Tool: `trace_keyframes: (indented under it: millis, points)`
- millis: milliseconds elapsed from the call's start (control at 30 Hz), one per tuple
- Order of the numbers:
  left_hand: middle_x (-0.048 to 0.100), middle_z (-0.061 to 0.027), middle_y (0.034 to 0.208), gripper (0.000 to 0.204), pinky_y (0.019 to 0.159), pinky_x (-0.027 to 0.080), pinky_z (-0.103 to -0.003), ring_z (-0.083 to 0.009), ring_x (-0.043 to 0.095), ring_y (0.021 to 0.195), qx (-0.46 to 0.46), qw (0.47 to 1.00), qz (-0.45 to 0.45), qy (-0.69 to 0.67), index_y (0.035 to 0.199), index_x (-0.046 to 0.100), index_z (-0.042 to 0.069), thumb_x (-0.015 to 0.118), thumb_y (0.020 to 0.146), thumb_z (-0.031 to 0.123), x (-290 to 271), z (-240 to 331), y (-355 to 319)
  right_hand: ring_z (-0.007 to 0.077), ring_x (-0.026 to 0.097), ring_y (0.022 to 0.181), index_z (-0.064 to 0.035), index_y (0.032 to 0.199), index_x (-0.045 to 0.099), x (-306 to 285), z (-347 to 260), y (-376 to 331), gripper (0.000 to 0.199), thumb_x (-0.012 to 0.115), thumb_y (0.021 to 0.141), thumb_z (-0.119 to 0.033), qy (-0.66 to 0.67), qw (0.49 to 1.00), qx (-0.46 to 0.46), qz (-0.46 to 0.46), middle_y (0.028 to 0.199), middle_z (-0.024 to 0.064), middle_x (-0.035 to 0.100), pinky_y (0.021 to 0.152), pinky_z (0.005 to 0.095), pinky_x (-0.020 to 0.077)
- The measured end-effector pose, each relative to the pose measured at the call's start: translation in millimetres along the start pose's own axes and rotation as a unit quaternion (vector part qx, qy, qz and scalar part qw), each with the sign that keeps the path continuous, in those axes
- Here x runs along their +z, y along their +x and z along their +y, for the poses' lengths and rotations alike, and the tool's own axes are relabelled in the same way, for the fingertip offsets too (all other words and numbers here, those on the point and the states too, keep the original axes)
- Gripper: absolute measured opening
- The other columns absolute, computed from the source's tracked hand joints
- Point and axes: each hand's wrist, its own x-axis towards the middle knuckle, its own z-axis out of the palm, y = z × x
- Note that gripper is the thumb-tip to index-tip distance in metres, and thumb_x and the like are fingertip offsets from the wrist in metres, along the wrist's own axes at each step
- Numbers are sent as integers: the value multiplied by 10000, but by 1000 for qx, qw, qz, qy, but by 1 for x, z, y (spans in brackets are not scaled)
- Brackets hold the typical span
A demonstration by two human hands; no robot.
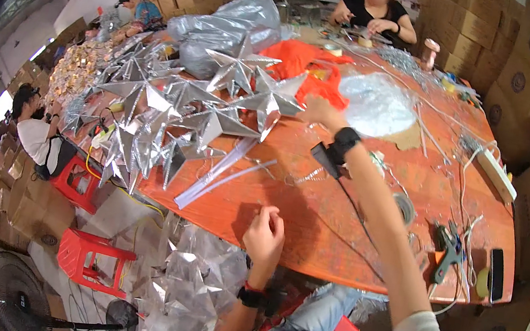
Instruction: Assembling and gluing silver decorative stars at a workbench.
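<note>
Silver stars (270, 102): heaped on the table (307, 249), left side. Right hand (319, 110): at one star's tip; cannot tell whether gripping. Left hand (264, 236): fingers loosely closed, near the table's front edge.

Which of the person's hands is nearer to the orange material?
Right. The right hand is by the near edge of the orange material; the left hand is farther away, near the front edge of the table.
</note>
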Motion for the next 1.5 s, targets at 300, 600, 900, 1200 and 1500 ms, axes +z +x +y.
trace_keyframes:
  millis: [300, 600, 900, 1200, 1500]
  points:
    - [575, -116, 659, 89, 483, 447, -354, -289, 577, 583, -20, 999, 34, 20, 876, 564, 92, 554, 788, 91, -13, -9, -7, 297, 509, 1001, -17, 1001, 514, 92, -14, 22, 296, 551, 736, -145, -110, 988, 69, 82, 1050, 149, 501, 730, 423, 482]
    - [600, -112, 716, 90, 555, 457, -395, -296, 586, 654, -46, 999, 11, 0, 872, 557, 101, 523, 799, 141, -11, -11, 0, 334, 618, 790, -1, 980, 405, 4, -16, -22, 421, 640, 726, -239, -104, 980, 94, 143, 846, 181, 618, 663, 426, 489]
    - [597, -110, 712, 69, 541, 440, -392, -294, 581, 648, -10, 998, -18, 59, 835, 556, 92, 518, 794, 132, -18, -27, 2, 363, 578, 724, 59, 1148, 315, -158, 32, -262, 510, 572, 824, -240, 61, 939, 103, 323, 842, 242, 555, 614, 446, 445]
    - [568, -98, 670, 83, 516, 422, -397, -287, 566, 619, 26, 995, -62, 75, 850, 555, 112, 512, 810, 170, -5, -6, -4, 191, 519, 952, -18, 1123, 512, -217, -1, -697, 288, 438, 927, -216, -97, 760, 374, 522, 1030, 92, 564, 868, 325, 396]
    - [541, -81, 609, 82, 491, 397, -403, -288, 547, 559, 63, 987, -41, 142, 848, 549, 128, 508, 818, 192, -5, -26, 1, 313, 538, 995, 95, 1211, 416, -126, -92, -890, 527, 396, 914, -340, -363, 540, 468, 598, 1192, 252, 468, 818, 394, 460]
